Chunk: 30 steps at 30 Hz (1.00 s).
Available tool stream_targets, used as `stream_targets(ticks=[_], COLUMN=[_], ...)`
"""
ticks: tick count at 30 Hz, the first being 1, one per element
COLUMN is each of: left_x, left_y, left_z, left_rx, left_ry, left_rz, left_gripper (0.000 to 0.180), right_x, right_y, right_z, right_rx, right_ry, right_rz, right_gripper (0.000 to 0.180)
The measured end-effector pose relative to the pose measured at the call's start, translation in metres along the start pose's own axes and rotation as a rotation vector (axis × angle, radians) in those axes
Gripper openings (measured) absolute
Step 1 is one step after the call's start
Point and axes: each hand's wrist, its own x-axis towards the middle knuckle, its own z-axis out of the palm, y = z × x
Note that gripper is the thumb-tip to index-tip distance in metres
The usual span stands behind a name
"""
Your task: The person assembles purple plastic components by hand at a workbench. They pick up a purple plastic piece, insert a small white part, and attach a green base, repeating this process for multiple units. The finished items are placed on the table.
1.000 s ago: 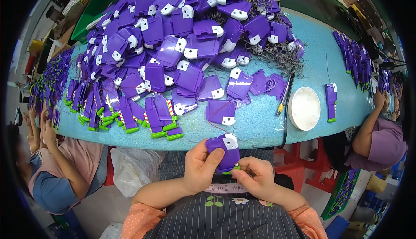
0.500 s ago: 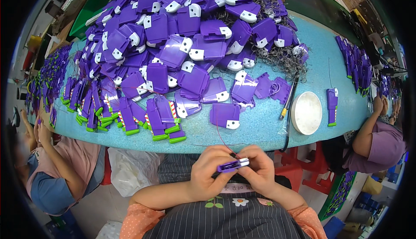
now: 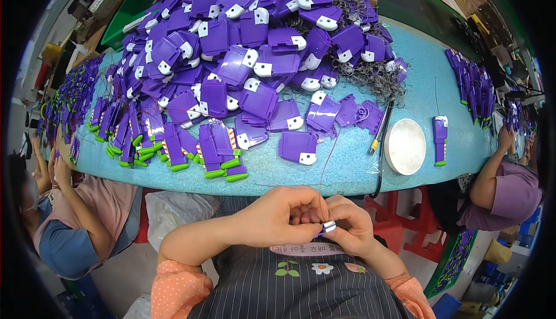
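Observation:
Low in front of my apron, both hands meet around a small purple plastic casing with a white end [image 3: 328,227]. My right hand [image 3: 351,224] pinches the casing between thumb and fingers. Beside it, my left hand [image 3: 284,217] is closed, fingers curled and fingertips together at a thin red wire [image 3: 330,160]. The wire runs up from my hands over the table edge. Most of the casing is hidden by my fingers. Nearest on the table lies a flat purple casing with a white corner [image 3: 297,147].
A large heap of purple-and-white casings [image 3: 231,64] fills the table's far side, beside tangled dark wire rings [image 3: 370,81]. Purple pieces with green ends [image 3: 220,154] lie left. At right are a white round dish [image 3: 405,147], a black-and-yellow pen-like tool [image 3: 375,145] and one green-tipped piece [image 3: 441,139]. People sit on both sides.
My left hand has turned over and shifted, its fingers now curled above the casing. The casing is more covered, and the red wire now leans the other way, up to the right.

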Motion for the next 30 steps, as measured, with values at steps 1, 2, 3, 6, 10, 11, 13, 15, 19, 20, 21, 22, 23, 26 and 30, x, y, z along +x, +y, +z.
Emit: stream_targets(ticks=[1,2,3,6,10,11,13,15,19,20,21,22,23,26,30], left_x=[0.001,0.002,0.003,0.005,-0.002,-0.005,-0.010,-0.008,0.002,0.002,0.005,0.005,0.009,0.027,0.032], left_y=[0.000,0.000,-0.001,-0.001,-0.011,-0.011,-0.026,-0.040,-0.030,-0.021,-0.013,-0.012,-0.007,-0.008,0.006], left_z=[-0.001,-0.001,-0.002,-0.006,-0.003,0.000,0.014,0.021,0.019,0.014,0.011,0.008,0.003,-0.020,-0.019], left_rx=[-0.008,-0.015,-0.026,-0.025,0.295,0.370,0.541,0.698,0.600,0.581,0.553,0.696,0.859,1.338,1.369], left_ry=[-0.028,-0.054,-0.086,-0.134,0.072,0.107,0.266,0.398,0.344,0.317,0.282,0.377,0.464,0.641,0.617], left_rz=[-0.022,-0.044,-0.067,-0.105,0.328,0.419,0.413,0.560,0.564,0.515,0.487,0.525,0.582,0.461,0.389], left_gripper=[0.016,0.016,0.016,0.018,0.027,0.029,0.035,0.033,0.029,0.032,0.035,0.050,0.065,0.064,0.053], right_x=[0.000,-0.001,-0.003,-0.004,-0.001,-0.001,0.000,-0.003,-0.001,0.002,0.004,0.004,0.005,0.017,0.011], right_y=[-0.003,-0.004,-0.005,-0.010,-0.004,-0.002,0.001,0.001,-0.008,-0.013,-0.026,-0.040,-0.051,-0.076,-0.046], right_z=[-0.001,-0.001,-0.001,-0.001,-0.001,-0.001,0.001,0.006,0.005,0.005,-0.004,-0.015,-0.029,-0.106,-0.222], right_rx=[-0.053,-0.085,-0.119,-0.172,-0.172,-0.174,-0.175,-0.189,-0.205,-0.280,-0.386,-0.494,-0.601,-0.600,-0.944], right_ry=[-0.007,-0.016,-0.022,-0.010,0.111,0.117,0.121,0.158,0.195,0.189,0.214,0.241,0.265,0.867,0.945], right_rz=[-0.005,-0.020,-0.030,0.000,-0.026,-0.036,-0.054,-0.055,0.003,-0.004,-0.026,-0.045,-0.062,-0.146,0.073], right_gripper=[0.019,0.019,0.019,0.019,0.017,0.018,0.018,0.019,0.020,0.020,0.020,0.020,0.020,0.015,0.019])
